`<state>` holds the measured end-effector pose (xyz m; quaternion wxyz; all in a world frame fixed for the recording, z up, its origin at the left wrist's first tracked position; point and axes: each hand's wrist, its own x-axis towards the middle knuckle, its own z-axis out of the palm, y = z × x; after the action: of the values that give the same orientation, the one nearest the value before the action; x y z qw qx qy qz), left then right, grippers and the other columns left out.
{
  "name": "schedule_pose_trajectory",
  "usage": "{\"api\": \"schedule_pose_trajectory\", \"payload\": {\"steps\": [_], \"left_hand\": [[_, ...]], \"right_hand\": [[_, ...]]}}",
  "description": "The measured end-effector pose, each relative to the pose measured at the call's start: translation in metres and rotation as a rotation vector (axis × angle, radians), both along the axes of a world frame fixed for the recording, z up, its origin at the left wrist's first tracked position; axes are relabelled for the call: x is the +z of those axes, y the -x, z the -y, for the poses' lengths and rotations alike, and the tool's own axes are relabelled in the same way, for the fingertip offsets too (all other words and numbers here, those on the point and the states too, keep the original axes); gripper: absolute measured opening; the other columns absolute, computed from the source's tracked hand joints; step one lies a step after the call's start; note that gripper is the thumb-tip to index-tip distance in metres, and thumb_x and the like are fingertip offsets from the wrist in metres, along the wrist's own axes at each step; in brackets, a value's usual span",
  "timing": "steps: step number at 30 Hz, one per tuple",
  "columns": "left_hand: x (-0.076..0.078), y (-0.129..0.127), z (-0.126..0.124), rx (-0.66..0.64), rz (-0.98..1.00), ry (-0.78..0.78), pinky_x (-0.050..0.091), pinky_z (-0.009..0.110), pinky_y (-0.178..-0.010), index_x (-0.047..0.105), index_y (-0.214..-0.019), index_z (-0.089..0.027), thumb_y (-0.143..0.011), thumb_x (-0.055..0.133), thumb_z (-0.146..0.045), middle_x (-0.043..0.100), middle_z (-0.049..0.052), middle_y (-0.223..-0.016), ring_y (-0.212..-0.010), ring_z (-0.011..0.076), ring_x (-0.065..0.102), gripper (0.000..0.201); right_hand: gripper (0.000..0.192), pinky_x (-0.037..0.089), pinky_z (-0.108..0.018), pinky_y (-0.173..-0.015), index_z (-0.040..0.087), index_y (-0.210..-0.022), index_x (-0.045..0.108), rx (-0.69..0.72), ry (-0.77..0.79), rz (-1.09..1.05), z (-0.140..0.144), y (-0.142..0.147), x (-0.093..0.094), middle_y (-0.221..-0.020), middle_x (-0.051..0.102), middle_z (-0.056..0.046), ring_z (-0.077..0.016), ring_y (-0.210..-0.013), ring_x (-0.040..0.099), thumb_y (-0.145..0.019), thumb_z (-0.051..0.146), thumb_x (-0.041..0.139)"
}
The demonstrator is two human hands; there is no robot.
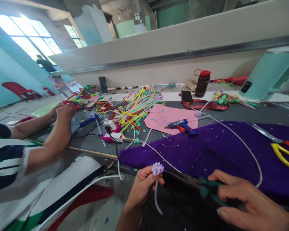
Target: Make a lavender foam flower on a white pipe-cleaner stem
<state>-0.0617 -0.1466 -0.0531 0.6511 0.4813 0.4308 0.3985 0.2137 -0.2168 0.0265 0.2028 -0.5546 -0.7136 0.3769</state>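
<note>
My left hand (141, 186) pinches a small lilac pipe-cleaner flower (157, 168) by its stem, which hangs down below my fingers. My right hand (250, 200) grips green-handled pliers (207, 187), whose dark jaws point left toward the flower. Both hands are low in the view, above my dark lap, at the near edge of a purple cloth (221, 150).
A blue glue gun (183, 124) lies on pink paper (170, 118). Colourful pipe cleaners (135, 107) are piled behind it, beside a white power strip (113, 134), a phone (187, 96) and a brown bottle (202, 84). A co-worker's arms (55, 134) reach in at left. Yellow-handled scissors (283, 150) lie at right.
</note>
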Motion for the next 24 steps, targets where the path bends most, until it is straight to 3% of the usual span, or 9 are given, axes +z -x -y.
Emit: {"api": "schedule_pose_trajectory", "payload": {"steps": [3,12,18,24], "left_hand": [[0.0006,0.0002,-0.0003,-0.016,-0.005,-0.024,0.031,0.018,-0.044,0.063,-0.069,-0.012,-0.072,0.061,-0.03,0.063,0.002,-0.057,-0.044,0.0066,0.042,0.019],[0.0031,0.0012,-0.0017,-0.046,-0.046,-0.055,0.03,0.019,-0.043,0.062,-0.068,-0.012,-0.073,0.06,-0.035,0.062,0.003,-0.058,-0.045,0.0072,0.042,0.024],[0.0009,0.002,-0.0022,0.018,-0.044,-0.046,0.028,0.019,-0.043,0.061,-0.07,-0.012,-0.073,0.059,-0.034,0.06,0.002,-0.055,-0.043,0.0068,0.041,0.023],[0.0024,0.0023,-0.0012,-0.009,-0.048,-0.071,0.03,0.019,-0.044,0.063,-0.071,-0.012,-0.073,0.06,-0.032,0.062,0.002,-0.056,-0.044,0.0072,0.042,0.021]], "right_hand": [[0.014,0.043,-0.022,-0.074,0.018,-0.06,0.052,0.104,0.089,0.007,-0.0016,0.0008,0.003,-0.088,0.056,0.0,-0.0155,-0.081,0.055,-0.072,0.023,0.057],[0.02,0.042,-0.023,-0.067,0.017,-0.056,0.044,0.117,0.111,-0.035,-0.0047,0.0038,0.0075,-0.084,0.054,0.0,-0.0141,-0.075,0.053,-0.072,0.02,0.056],[0.019,0.042,-0.023,-0.069,0.017,-0.057,0.045,0.115,0.11,-0.058,-0.0043,0.0034,0.0082,-0.084,0.052,0.0,-0.0145,-0.077,0.053,-0.072,0.019,0.055],[0.019,0.043,-0.023,-0.067,0.017,-0.056,0.046,0.111,0.097,-0.06,-0.0052,0.0052,0.0075,-0.083,0.053,0.0,-0.0138,-0.074,0.053,-0.072,0.02,0.056]]}}
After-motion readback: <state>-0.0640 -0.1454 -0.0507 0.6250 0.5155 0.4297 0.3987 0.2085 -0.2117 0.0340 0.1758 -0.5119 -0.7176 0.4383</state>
